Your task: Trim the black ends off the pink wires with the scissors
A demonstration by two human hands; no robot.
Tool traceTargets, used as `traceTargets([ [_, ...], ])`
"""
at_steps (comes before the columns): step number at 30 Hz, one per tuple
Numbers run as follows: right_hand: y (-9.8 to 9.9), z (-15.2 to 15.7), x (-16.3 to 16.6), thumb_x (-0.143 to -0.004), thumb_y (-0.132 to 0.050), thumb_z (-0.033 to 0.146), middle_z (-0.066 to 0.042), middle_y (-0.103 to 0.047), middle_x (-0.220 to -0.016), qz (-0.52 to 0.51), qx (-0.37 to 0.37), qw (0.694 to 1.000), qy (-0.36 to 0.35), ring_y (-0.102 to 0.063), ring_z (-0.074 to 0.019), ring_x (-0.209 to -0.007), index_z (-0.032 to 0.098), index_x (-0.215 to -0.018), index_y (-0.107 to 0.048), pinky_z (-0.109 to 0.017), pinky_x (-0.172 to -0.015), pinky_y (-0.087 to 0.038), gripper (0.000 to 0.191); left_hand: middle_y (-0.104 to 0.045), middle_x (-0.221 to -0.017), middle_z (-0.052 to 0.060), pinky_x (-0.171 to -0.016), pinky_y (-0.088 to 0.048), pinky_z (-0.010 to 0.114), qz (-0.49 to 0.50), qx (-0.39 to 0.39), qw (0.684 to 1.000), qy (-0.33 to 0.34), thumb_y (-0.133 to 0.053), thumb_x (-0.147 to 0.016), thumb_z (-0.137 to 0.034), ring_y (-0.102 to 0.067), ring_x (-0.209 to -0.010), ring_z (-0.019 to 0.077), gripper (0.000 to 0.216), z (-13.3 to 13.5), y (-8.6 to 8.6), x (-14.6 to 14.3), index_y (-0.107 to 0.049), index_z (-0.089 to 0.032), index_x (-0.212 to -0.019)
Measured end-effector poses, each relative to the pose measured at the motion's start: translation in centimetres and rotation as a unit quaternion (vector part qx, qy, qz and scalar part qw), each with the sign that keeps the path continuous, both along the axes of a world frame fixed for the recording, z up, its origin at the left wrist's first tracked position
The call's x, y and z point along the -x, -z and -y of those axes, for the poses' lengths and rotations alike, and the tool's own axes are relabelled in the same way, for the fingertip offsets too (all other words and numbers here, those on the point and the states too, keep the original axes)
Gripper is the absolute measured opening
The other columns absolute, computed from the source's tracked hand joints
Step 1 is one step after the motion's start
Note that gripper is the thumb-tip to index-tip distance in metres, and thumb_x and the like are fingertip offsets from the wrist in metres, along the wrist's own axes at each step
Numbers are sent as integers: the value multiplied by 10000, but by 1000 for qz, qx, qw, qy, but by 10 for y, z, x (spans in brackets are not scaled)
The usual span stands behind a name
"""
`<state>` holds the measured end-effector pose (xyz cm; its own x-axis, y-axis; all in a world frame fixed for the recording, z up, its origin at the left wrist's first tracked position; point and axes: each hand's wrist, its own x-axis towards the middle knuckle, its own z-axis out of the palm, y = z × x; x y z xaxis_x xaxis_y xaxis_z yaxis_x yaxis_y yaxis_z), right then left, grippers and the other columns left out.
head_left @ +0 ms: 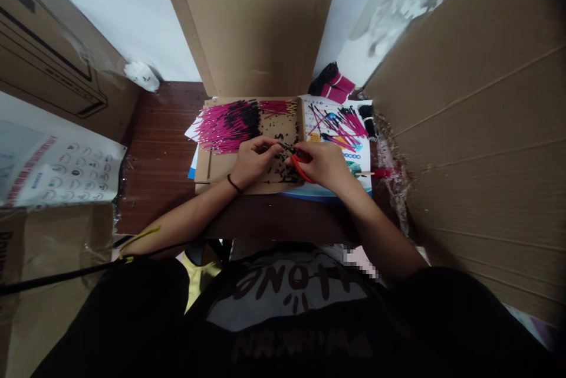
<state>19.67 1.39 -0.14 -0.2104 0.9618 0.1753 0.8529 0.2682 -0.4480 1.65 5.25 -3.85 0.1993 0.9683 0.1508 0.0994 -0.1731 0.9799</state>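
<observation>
My right hand (325, 166) grips a pair of scissors (302, 170) by the orange handles, with the blades pointing left. Just left of it, my left hand (254, 163) is closed in a pinch at the scissors' tips; whatever thin piece it holds is too small and hidden to make out. Both hands are over an open cardboard box (221, 180). On the box's left side lies a large pile of thin magenta wires (221, 127) with black ends. Behind the hands, a smaller magenta bunch (276, 107) shows yellowish tips. Small black scraps (287, 174) litter the box floor.
More magenta and black wires (345, 127) lie on a printed sheet (365, 157) at the right. Banded bundles (336, 84) are behind them. The box lid (256, 24) stands up at the back. Large cartons (477, 112) wall in the right side of the brown table (154, 160).
</observation>
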Motion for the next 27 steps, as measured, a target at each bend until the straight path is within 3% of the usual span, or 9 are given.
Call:
traceTargets([
  [7,1,0,0,-791,-582,537,-53,-721,-795,-9,-12,1000,3,-621,-181,-699,220,-949,-725,-277,-595,-362,383,-728,-771,41,-685,-516,273,-2,-13,1000,4,-704,-720,-410,-656,-700,140,224,0,2,1,-704,-193,-777],
  [13,7,-2,-2,-815,-557,506,-48,-713,-780,11,-14,1000,-7,-620,-176,-690,223,-884,-723,-276,-587,-347,335,-723,-738,31,-689,-514,276,-9,-12,1000,2,-709,-712,-392,-658,-696,146,205,0,4,1,-705,-193,-760],
  [19,7,-4,2,-823,-540,513,-51,-670,-666,47,4,998,30,-577,-179,-615,204,-785,-706,-279,-548,-275,353,-732,-746,45,-686,-525,281,9,3,1000,-4,-731,-688,-398,-672,-698,152,235,-1,2,0,-709,-174,-757],
  [27,9,-5,5,-836,-544,498,-57,-677,-694,-19,9,998,57,-576,-173,-619,188,-820,-703,-268,-570,-309,348,-744,-760,73,-681,-535,289,41,20,999,5,-657,-741,-540,-692,-714,163,387,0,-7,-1,-683,-168,-845],
])
